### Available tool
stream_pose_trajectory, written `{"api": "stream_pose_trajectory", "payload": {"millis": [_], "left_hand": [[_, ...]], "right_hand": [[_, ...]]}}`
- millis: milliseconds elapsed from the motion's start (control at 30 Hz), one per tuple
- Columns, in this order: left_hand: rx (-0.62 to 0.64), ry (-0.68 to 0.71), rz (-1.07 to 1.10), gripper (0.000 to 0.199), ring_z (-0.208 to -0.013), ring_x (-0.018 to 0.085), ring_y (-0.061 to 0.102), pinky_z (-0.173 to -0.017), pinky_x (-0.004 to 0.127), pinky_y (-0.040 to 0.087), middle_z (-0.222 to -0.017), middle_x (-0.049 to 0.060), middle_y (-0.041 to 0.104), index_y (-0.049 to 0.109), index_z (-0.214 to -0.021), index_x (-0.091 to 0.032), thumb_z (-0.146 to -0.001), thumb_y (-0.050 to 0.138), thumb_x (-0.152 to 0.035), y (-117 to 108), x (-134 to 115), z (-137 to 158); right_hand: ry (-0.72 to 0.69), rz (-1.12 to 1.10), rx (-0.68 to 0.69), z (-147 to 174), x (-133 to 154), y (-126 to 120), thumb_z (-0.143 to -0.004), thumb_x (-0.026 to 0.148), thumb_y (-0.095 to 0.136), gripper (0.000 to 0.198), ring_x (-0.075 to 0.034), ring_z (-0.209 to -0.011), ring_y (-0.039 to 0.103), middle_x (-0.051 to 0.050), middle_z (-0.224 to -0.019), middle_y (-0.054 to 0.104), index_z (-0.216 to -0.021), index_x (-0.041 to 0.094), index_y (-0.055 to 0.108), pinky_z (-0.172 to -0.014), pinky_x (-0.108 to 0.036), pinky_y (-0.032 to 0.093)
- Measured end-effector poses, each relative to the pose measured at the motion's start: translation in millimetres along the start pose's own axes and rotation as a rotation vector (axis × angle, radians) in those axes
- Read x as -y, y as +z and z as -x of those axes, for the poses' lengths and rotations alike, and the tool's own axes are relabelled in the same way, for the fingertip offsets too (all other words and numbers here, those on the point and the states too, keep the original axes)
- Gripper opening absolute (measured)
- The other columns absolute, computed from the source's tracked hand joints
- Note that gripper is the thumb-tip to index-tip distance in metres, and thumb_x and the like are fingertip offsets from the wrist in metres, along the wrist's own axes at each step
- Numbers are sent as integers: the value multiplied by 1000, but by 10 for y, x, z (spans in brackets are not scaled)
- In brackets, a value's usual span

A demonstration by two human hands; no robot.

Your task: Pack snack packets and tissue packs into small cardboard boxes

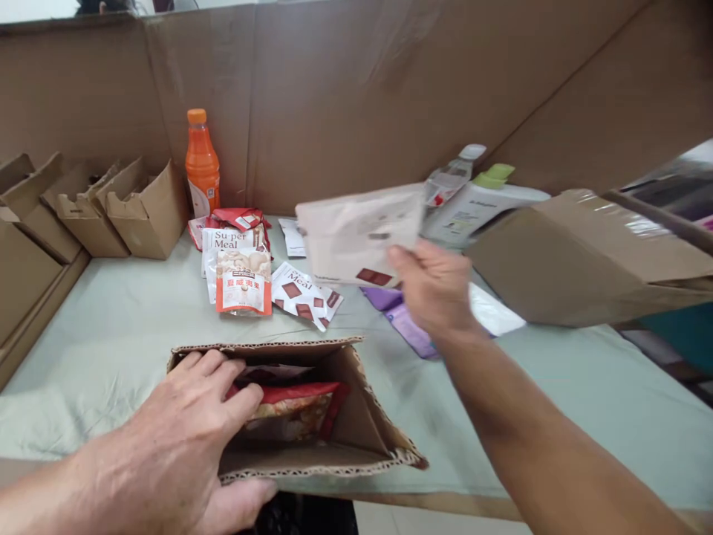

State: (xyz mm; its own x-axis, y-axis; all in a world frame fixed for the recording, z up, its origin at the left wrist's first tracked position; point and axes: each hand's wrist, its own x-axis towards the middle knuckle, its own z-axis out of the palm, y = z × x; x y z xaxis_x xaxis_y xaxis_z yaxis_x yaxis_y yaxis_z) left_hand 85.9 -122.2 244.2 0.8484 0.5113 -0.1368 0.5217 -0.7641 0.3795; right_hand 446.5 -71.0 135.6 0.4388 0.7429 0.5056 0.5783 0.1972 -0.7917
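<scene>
One pale green cloth (111, 319) covers the surface before me, and a tall cardboard wall (334, 96) rises behind it. Small boxes (150, 223) line the left, a bigger box (557, 256) takes up the right, and tiled floor (434, 518) shows below the near edge. An orange bottle (203, 163) stands near the wall.

At the near edge is the open box (379, 416), a red packet (334, 390) inside. My left hand (189, 431) grips its left end, half spread, fingers curled inside, thumb outside the near side. My right hand (434, 286) pinches a white pouch (345, 238) by its lower right corner, held up beyond the far rim. A strip of cloth runs between that rim and the packets (243, 282); broader stretches lie left and right.
</scene>
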Motion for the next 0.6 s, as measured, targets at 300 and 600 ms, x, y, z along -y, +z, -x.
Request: {"api": "stream_pose_trajectory", "payload": {"millis": [300,600], "left_hand": [[129,6,-28,30,-95,32,65,-94,53,54,-99,12,73,75,-100,-17,-87,72,-44,58,-52,19],[-82,180,-101,31,-89,30,72,-90,46,57,-91,12,77,76,-94,-16,-94,64,-45,241,-24,139]], "right_hand": [[-236,-376,-132,604,1411,-356,-91,46,77,7,-30,-101,78,1,-87,79,-92,42,82,-93,-54,65],[-550,103,492,961,1549,-332,-100,9,51,48,-20,-96,79,6,-113,81,-129,43,71,-82,-34,68]]}}
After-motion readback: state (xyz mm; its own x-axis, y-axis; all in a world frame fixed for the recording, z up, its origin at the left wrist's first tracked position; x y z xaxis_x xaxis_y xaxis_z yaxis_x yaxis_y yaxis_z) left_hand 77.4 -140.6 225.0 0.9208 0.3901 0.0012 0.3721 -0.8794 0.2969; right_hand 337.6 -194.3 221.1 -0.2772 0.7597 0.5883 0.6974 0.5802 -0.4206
